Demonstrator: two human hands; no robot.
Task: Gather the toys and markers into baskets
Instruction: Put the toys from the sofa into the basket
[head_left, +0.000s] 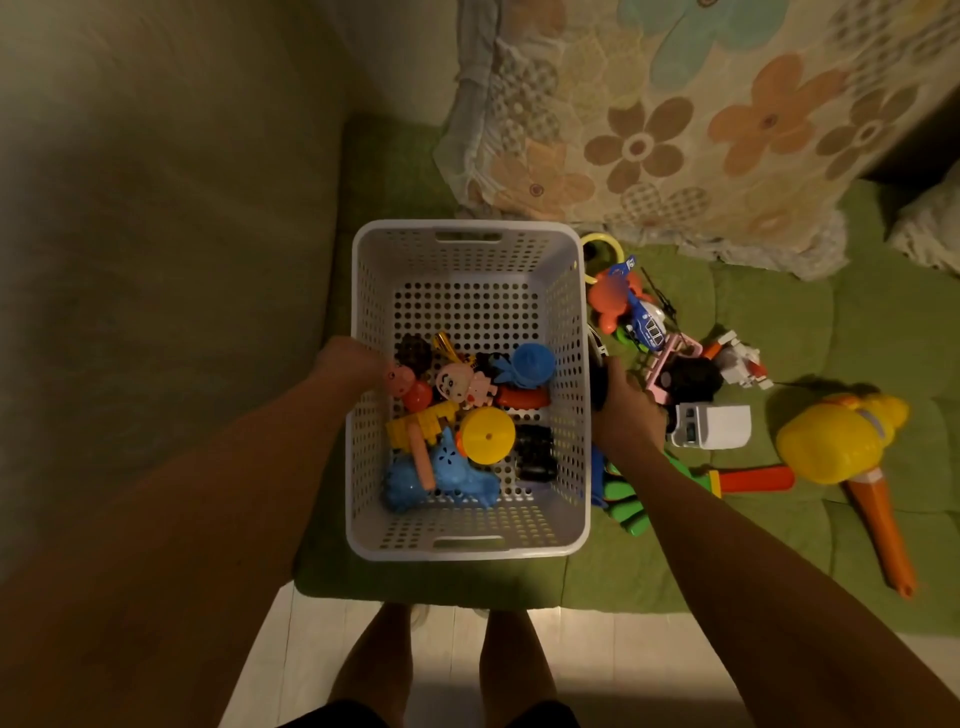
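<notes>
The left hand (353, 364) reaches over the left rim of the basket (540, 552) beside a pig figure (397, 378); I cannot tell whether it pinches it. The right hand (626, 410) curls round a dark toy (598, 387) just outside the basket. This looks like the loading step, and next that toy needs lifting in. There is one basket, and roughly ten toys remain on the quilt (779, 322). No markers show.

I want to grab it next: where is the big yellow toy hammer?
In the head view, the yellow hammer lies on the green mat at far right, outside the white basket, right of the white truck.
</notes>
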